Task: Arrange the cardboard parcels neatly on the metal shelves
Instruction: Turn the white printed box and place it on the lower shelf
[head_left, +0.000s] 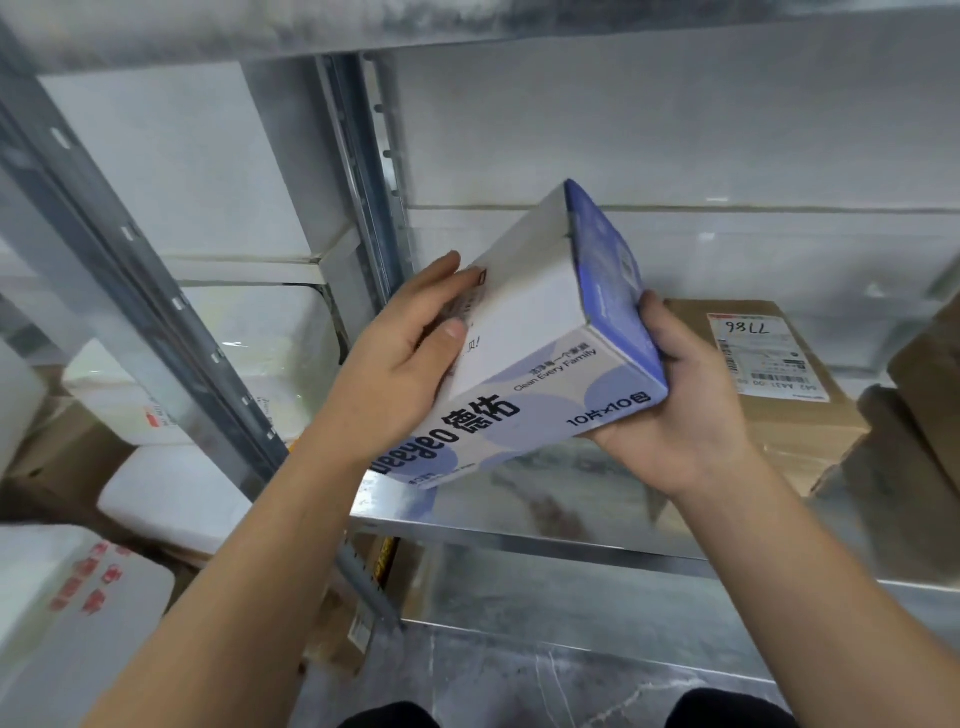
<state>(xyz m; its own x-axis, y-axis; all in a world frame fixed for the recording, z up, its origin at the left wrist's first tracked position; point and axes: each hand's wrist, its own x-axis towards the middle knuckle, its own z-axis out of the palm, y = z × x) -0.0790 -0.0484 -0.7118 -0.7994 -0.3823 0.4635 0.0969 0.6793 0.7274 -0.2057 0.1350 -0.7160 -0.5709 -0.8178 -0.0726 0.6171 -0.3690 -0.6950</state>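
A white and blue printed carton (524, 332) hangs tilted in the air just above the front of the metal shelf (545, 525). My left hand (410, 353) presses flat on its white left face. My right hand (680, 410) cups its blue right end from below. Behind my right hand a brown cardboard parcel (769, 415) with a white shipping label lies flat on the same shelf.
More brown boxes (914, 441) crowd the shelf's right end. A grey upright post (171, 332) divides this bay from the left bay, which holds white foam boxes (197, 171) and white bags. Another shelf level (571, 623) lies below, and one overhead.
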